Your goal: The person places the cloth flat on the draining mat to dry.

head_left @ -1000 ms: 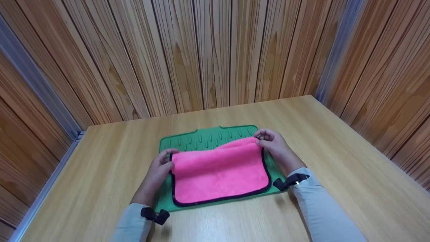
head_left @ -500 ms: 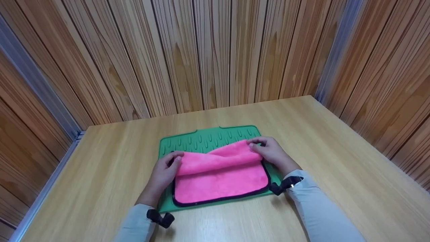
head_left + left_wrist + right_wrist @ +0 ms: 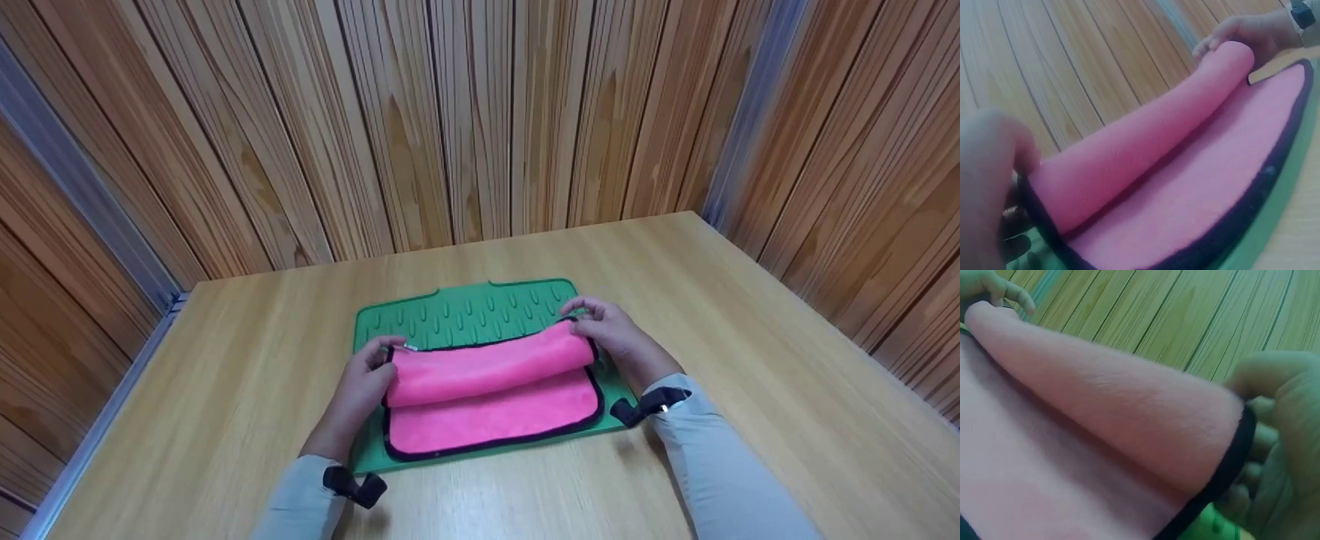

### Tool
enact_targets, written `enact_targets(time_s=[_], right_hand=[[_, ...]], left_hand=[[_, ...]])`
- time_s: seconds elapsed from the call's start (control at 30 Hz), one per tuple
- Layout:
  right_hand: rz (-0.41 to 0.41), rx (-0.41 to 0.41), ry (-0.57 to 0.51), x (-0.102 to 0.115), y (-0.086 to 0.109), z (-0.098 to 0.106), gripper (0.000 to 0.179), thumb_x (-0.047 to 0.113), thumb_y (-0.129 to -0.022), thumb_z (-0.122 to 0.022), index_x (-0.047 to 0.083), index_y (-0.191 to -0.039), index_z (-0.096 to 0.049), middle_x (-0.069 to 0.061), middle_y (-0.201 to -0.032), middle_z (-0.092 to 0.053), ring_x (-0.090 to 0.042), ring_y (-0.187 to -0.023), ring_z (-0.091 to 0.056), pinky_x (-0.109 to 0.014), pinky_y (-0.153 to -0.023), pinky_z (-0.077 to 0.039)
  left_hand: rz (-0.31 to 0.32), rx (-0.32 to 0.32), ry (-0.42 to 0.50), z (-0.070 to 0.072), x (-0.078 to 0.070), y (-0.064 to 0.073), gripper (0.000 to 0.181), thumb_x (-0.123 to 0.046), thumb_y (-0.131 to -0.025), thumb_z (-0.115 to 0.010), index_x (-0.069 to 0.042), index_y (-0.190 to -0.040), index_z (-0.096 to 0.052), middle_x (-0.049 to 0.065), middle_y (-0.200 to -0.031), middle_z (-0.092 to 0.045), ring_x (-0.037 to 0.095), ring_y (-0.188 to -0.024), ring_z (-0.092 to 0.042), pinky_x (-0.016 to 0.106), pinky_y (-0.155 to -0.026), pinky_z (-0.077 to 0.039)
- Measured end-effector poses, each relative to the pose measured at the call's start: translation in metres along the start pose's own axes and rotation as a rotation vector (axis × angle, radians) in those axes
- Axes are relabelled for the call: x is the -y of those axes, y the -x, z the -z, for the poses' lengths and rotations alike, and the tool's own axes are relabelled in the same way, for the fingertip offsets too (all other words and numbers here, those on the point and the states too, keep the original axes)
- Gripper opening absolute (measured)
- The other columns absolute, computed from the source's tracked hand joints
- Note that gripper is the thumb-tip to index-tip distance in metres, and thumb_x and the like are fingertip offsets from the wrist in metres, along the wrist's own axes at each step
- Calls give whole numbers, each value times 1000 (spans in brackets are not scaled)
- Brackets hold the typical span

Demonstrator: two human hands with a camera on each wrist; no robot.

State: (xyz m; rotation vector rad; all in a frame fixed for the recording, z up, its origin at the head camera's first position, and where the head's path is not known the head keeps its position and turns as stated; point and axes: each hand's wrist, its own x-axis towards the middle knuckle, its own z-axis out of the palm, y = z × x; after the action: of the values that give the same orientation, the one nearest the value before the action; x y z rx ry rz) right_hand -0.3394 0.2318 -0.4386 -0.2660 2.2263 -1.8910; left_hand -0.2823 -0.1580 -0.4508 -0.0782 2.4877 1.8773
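A pink plush cloth [image 3: 495, 416] with black edging lies on a green mat [image 3: 457, 309] with raised drop-shaped ribs. Its far part is folded over towards the person, making a thick rounded fold [image 3: 1129, 157] across the width. At the left end of this fold, my left hand [image 3: 364, 386] pinches the cloth between thumb and fingers. The opposite end is held by my right hand [image 3: 615, 334], its thumb on the near side; the right wrist view shows its fingers curled behind the black edge [image 3: 1230, 455]. The fold hides the cloth's underside.
The mat rests on a light wooden table [image 3: 247, 360], its far strip showing beyond the cloth. Wood-panelled walls [image 3: 480, 120] stand behind and at both sides. Each wrist wears a black strap mount [image 3: 651, 405].
The cloth's far part has been folded down towards the person, covering more of the near part, and black edging now shows along its back. The right hand went left, then back right.
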Motion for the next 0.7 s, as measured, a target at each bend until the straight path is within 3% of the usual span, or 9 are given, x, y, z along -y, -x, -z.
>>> enact_targets(time_s=[0.13,0.27,0.33,0.43,0.57,0.7], right_hand=[[-111,77,172,-3,3,0,26,18,-98,-60,6,-119,-68,-2,-95,-60,-17,-77,-49,-27,-65,-40],[-162,56,214,-6,6,-2,26,26,-99,-64,10,-117,-73,-5,-99,-65,-16,-69,-46,-26,-57,-37],[-166,44,209,-6,7,-2,28,28,-99,-65,12,-120,-73,-5,-107,-65,-17,-77,-50,-26,-61,-41],[-159,27,169,0,8,-3,30,28,-100,-63,15,-125,-71,-7,-126,-58,-22,-99,-51,-29,-75,-44],[-100,-16,148,15,2,0,29,25,-103,-58,15,-128,-68,-9,-139,-50,-27,-120,-44,-36,-92,-41],[11,-62,260,29,-7,3,31,22,-104,-55,11,-131,-66,-13,-139,-53,-29,-121,-44,-39,-99,-39]], left_hand=[[41,20,-91,-3,1,2,31,-10,-96,-47,-13,-115,-72,8,-122,-58,27,-109,-50,38,-83,-42],[29,-16,-149,-5,4,2,27,-22,-101,-51,-13,-113,-74,9,-107,-61,23,-91,-54,30,-71,-46],[28,-32,-167,-5,4,2,28,-25,-102,-53,-14,-117,-74,7,-111,-64,22,-94,-55,29,-77,-51],[7,-43,-169,-1,4,0,30,-26,-103,-54,-15,-124,-72,6,-128,-62,24,-111,-54,37,-95,-52],[-34,-20,-131,7,-4,-7,35,-30,-106,-50,-15,-133,-67,6,-140,-56,28,-133,-47,49,-112,-40],[-84,6,-102,14,-18,-16,41,-37,-108,-44,-15,-139,-62,5,-146,-52,27,-143,-39,51,-118,-29]])
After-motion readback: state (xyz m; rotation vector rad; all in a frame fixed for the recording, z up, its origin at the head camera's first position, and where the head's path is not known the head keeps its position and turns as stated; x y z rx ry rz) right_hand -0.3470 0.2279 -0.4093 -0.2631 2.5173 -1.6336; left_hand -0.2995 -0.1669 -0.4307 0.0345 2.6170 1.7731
